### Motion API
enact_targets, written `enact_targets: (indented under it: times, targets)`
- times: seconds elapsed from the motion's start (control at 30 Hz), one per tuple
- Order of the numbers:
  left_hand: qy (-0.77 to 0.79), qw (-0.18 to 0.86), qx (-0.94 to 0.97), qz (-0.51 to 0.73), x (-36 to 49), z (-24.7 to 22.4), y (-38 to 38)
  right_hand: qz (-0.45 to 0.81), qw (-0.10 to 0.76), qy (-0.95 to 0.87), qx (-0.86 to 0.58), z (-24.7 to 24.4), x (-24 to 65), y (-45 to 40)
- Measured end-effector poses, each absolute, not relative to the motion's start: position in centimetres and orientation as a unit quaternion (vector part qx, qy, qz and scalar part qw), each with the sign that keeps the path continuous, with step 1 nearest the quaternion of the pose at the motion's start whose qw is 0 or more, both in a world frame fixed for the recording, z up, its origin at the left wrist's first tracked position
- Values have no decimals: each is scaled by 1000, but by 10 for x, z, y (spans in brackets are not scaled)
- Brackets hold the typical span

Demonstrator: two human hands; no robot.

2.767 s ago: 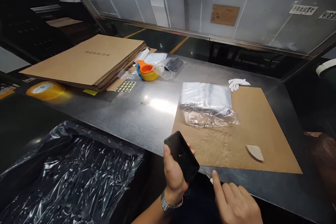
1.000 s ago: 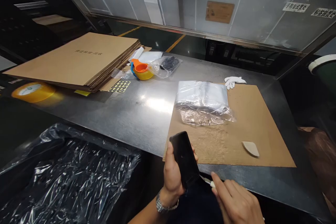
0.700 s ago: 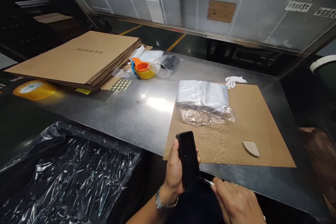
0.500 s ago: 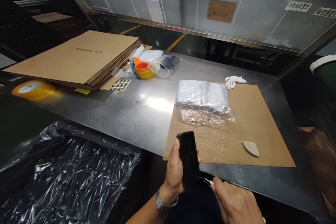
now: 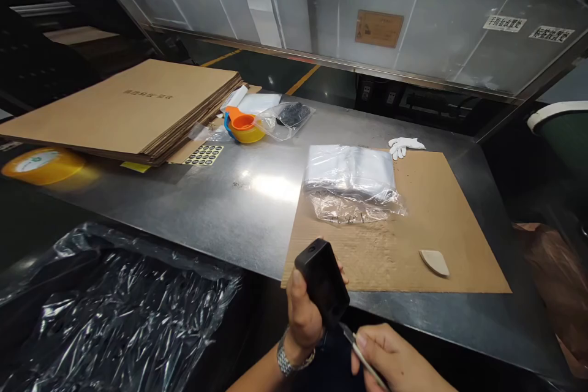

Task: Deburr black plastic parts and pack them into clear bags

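L hand [image 5: 303,312] grips blk case [image 5: 324,285] by table's [image 5: 248,226] near edge, thumb on L side, fingertips curled round R side. Case's long axis runs away & slightly L, far end facing cardboard sheet [image 5: 408,251]. R hand [image 5: 388,352] pinches slim tool [image 5: 361,350] btwn thumb & fingers; it points up-L, tip at case's near end, contact unclear.

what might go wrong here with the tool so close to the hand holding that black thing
The slim pale-handled tool in the right hand has its tip at or very near the lower end of the black rectangular case; a slip might nick the left hand or mark the case.
The left hand's fingers hold the case up at the near edge of the grey metal table, so a loosened grip could drop it.
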State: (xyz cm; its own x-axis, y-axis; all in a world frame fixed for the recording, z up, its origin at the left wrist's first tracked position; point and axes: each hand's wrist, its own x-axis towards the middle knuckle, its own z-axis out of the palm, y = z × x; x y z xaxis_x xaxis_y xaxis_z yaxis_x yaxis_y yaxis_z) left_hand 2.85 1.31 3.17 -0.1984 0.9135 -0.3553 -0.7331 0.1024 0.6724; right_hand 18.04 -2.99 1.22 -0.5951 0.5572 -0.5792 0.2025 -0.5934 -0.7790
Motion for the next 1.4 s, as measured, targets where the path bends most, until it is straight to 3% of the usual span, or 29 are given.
enact_targets:
  times: [0.13,0.3,0.5,0.6,0.73,1.03,1.23,1.4]
  targets:
    - [359,653,66,664,29,37,22,836,159,-381,-361,14,181,-33]
    - [375,714,-23,591,23,36,31,784,220,-383,-436,21,186,-28]
    - [396,767,-62,501,26,25,33,457,255,-628,-576,28,184,-17]
    - [399,813,-78,417,32,20,30,307,246,-741,-545,31,177,-13]
    - [403,834,-86,367,39,16,24,212,194,-821,-494,35,168,-6]
    - [423,835,-89,340,45,14,17,227,96,-830,-500,29,170,-5]
    - [442,817,-85,359,49,17,14,279,85,-777,-558,28,172,1]
    - [470,830,6,301,51,21,6,297,103,-747,-586,30,181,15]
